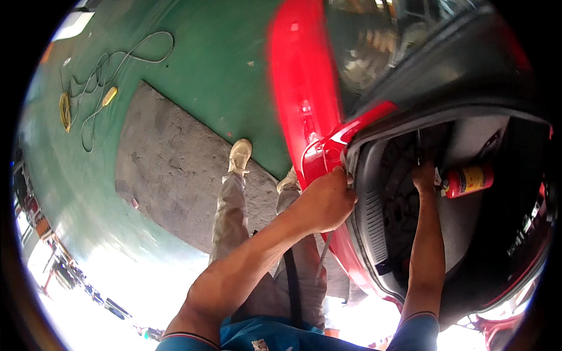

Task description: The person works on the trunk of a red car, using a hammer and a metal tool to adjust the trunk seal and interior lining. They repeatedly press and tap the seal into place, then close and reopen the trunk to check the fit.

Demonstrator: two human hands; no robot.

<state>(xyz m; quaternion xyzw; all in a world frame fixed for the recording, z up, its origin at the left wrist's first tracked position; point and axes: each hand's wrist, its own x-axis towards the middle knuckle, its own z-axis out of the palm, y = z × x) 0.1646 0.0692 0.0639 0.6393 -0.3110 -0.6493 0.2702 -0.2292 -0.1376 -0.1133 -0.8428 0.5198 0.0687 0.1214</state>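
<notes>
Car (pixel 301 88), red, trunk (pixel 373 228) open before us.
We see a red extinguisher (pixel 477 179) inside; our left hand (pixel 329 202) curls at the trunk's edge, our right hand (pixel 424 177) is beside the extinguisher; we cannot tell what either grip holds.

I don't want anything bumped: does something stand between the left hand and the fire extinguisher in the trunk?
Yes: the trunk rim beside the left hand, then the right hand, just left of the fire extinguisher in this view.
</notes>
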